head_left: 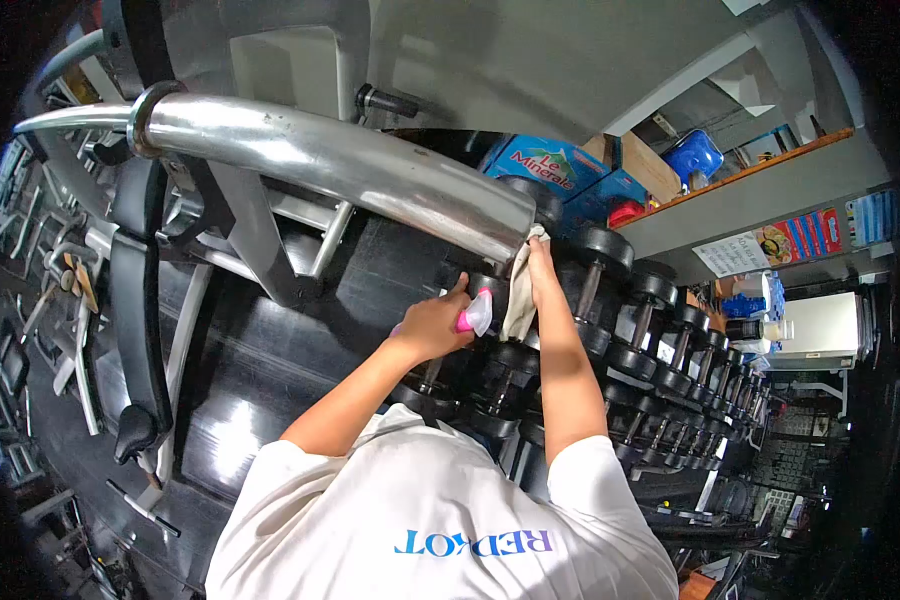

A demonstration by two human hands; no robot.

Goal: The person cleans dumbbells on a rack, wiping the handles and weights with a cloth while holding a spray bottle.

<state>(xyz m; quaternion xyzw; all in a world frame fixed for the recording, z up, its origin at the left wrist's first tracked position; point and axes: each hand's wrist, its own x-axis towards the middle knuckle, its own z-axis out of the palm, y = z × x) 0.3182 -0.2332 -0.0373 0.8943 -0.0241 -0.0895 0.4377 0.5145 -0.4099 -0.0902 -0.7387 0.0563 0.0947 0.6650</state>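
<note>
My left hand (438, 322) is closed around a spray bottle (477, 314) with a pink and whitish top, just above the dumbbells. In my right hand (541, 268) is a pale cloth (521, 290), which hangs down beside the end of a thick silver metal tube (340, 160). The cloth's upper part is at the tube's end; whether it touches the metal is hard to tell. Black dumbbells (590, 285) lie on a rack right beside my right forearm, and more (500, 392) are below the cloth.
A padded black bench (136, 300) and grey machine frames stand at the left on a dark floor. Blue Le Minerale boxes (550, 170) sit behind the tube's end. A wooden-edged shelf (750, 180) is at the upper right, with a white cabinet (820, 328) below it.
</note>
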